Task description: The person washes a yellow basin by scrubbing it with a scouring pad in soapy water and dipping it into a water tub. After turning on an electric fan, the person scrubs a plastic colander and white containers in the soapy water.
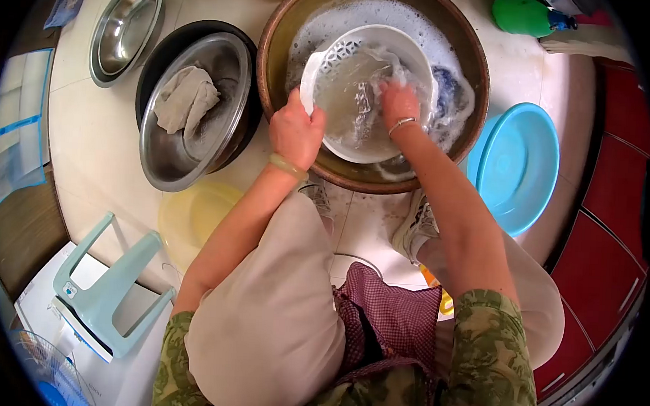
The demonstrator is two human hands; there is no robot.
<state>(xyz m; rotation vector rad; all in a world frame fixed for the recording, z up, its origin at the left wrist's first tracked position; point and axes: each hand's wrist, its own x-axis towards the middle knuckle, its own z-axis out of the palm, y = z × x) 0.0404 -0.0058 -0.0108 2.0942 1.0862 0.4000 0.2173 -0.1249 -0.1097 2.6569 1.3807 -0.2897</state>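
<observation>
A white plastic colander (pixel 427 56) sits tilted in soapy water inside a large brown basin (pixel 275 37). Its near-left handle is gripped by my left hand (pixel 297 131), with the fingers wrapped round it. My right hand (pixel 400 103) reaches down into the colander, where water splashes about it. Foam and moving water hide its fingers, so whether it holds anything does not show. Thick suds (pixel 333 18) float around the colander, and a dark blue patch shows through the water on the basin's right side.
To the left, a beige cloth (pixel 186 101) lies in a steel bowl (pixel 222 61) resting in a black basin (pixel 151 65). Farther left are stacked steel bowls (pixel 129 31). Blue basins (pixel 519 168) stand at right, near red cabinets (pixel 606 251). A green bottle (pixel 522 17) lies at the back right.
</observation>
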